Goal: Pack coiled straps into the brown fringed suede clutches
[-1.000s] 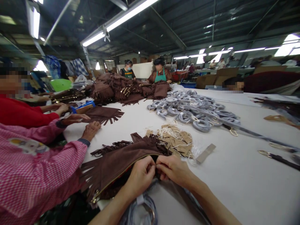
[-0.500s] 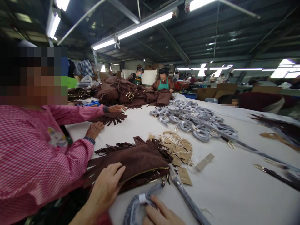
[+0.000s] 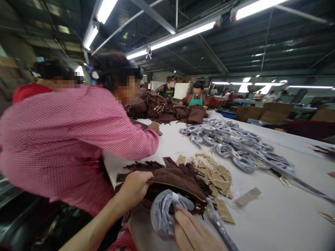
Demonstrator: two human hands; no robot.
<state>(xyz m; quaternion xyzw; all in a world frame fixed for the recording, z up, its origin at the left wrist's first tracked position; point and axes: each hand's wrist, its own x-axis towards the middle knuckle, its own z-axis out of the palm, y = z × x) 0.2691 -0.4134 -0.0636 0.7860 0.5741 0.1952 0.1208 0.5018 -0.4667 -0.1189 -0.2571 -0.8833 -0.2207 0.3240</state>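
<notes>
A brown fringed bag (image 3: pixel 175 177) with a gold zipper lies on the white table, its mouth open toward me. My left hand (image 3: pixel 137 186) grips the bag's upper edge and lifts it, fingers closed over the fabric. In my right hand (image 3: pixel 192 228) is a coiled strap (image 3: pixel 163 212) wrapped in greyish plastic with a white band around it. The coil is at the bag's mouth; whether part of it is inside, I cannot tell. Another plastic-wrapped strap (image 3: pixel 221 226) lies right of my right hand.
Brown paper tags (image 3: pixel 213 174) with white strings are heaped behind the bag. More wrapped coiled straps (image 3: pixel 230 143) cover the table at centre right. A co-worker in pink checks (image 3: pixel 86 129) leans over the table at left. Brown bags (image 3: pixel 167 108) are piled at the back.
My left hand has raised the bag's edge and opened its mouth. The coiled strap has moved up from the table to the mouth. The co-worker leans further forward, and my view has turned left.
</notes>
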